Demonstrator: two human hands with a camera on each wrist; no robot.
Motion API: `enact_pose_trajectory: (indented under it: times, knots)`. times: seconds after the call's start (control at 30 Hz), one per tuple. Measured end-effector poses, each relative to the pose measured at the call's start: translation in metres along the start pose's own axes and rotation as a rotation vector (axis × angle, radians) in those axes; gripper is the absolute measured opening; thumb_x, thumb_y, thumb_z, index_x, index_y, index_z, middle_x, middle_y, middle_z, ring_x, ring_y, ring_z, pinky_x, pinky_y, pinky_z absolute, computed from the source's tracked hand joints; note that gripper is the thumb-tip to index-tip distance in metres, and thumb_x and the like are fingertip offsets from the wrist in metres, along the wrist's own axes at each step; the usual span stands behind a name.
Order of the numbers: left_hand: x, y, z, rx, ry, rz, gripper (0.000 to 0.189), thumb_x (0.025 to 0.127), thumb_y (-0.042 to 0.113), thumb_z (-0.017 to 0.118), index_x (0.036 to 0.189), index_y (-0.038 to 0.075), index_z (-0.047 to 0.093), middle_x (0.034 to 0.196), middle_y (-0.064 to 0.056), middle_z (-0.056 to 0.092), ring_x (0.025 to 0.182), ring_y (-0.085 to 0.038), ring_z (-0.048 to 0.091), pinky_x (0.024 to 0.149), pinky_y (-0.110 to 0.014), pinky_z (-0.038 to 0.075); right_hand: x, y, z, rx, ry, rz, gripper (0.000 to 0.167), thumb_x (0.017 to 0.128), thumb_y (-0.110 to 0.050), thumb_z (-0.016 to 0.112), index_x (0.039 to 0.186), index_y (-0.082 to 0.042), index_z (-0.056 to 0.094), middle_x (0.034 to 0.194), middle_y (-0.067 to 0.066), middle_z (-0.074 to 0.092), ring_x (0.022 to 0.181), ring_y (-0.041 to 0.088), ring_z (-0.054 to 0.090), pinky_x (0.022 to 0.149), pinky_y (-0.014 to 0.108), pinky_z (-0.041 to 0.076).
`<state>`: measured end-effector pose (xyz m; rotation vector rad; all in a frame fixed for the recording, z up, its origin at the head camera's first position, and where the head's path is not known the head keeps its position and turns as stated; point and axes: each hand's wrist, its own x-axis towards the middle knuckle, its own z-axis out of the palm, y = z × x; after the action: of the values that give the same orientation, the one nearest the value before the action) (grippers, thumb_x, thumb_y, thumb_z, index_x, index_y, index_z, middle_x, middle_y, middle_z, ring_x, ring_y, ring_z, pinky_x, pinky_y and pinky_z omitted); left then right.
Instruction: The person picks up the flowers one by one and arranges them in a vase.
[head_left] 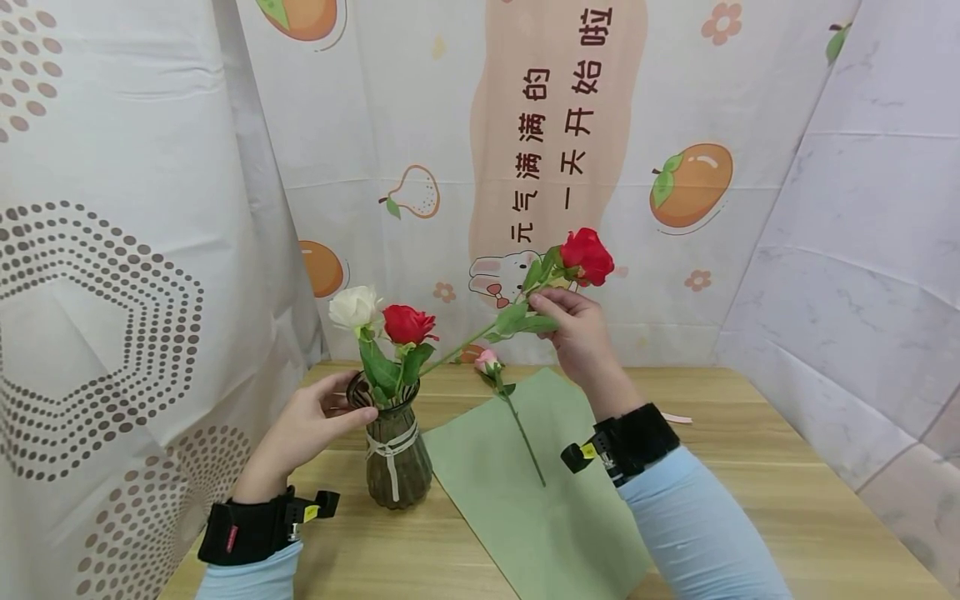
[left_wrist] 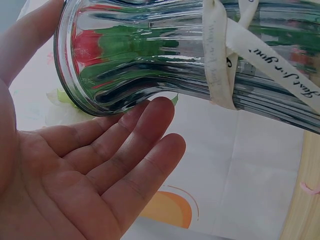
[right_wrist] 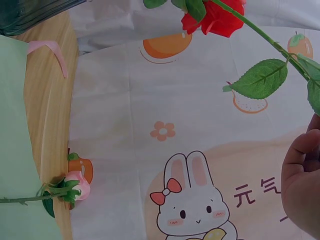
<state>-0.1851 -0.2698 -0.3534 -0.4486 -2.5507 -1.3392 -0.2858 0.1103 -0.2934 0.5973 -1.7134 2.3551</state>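
Note:
A dark ribbed glass vase (head_left: 399, 467) with a printed white ribbon (left_wrist: 218, 55) round it stands on the table, holding a white rose (head_left: 355, 307) and a red rose (head_left: 408, 324). My left hand (head_left: 318, 421) holds the vase at its neck, thumb at the front of the rim and fingers behind. Up to the right, my right hand (head_left: 577, 333) pinches the leafy stem of another red rose (head_left: 587, 257), just below its bloom. That stem (head_left: 465, 343) slants down left to the vase mouth. In the right wrist view the fingers are partly cut off at the edge.
A pink rosebud (head_left: 487, 361) with a thin stem lies across a green paper sheet (head_left: 480, 467) right of the vase. A pink ribbon strip (head_left: 677, 418) lies behind the right wrist. Printed cloths (head_left: 420, 100) hang behind the wooden table (head_left: 765, 500) and at both sides.

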Motion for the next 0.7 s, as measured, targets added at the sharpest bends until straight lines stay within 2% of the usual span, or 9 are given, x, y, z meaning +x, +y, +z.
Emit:
enact_pose_trajectory:
  times: [0.27, 0.53, 0.7]
  knots:
    - [0.0, -0.002, 0.0, 0.009, 0.003, 0.004, 0.07, 0.09, 0.032, 0.081, 0.144, -0.002, 0.052, 0.124, -0.018, 0.067, 0.103, -0.026, 0.068, 0.079, -0.03, 0.056, 0.001, 0.005, 0.012, -0.031, -0.048, -0.008, 0.007, 0.097, -0.011, 0.072, 0.099, -0.006, 0.075, 0.089, 0.004, 0.074, 0.068, 0.013, 0.061, 0.062, 0.024, 0.051]
    - [0.001, -0.002, 0.001, 0.007, 0.004, -0.004, 0.073, 0.09, 0.033, 0.081, 0.146, -0.002, 0.051, 0.127, -0.018, 0.066, 0.106, -0.027, 0.068, 0.082, -0.03, 0.056, 0.0, 0.008, 0.021, -0.102, -0.098, -0.031, 0.022, 0.097, -0.014, 0.073, 0.109, 0.005, 0.072, 0.091, 0.008, 0.075, 0.071, 0.015, 0.063, 0.061, 0.024, 0.049]
    - [0.001, -0.002, 0.0, 0.006, 0.003, 0.0, 0.073, 0.09, 0.033, 0.081, 0.146, -0.002, 0.05, 0.127, -0.018, 0.066, 0.106, -0.027, 0.068, 0.081, -0.03, 0.056, 0.001, 0.009, 0.027, -0.112, -0.117, -0.029, 0.019, 0.096, -0.013, 0.073, 0.107, 0.002, 0.073, 0.088, 0.007, 0.074, 0.071, 0.014, 0.064, 0.06, 0.024, 0.05]
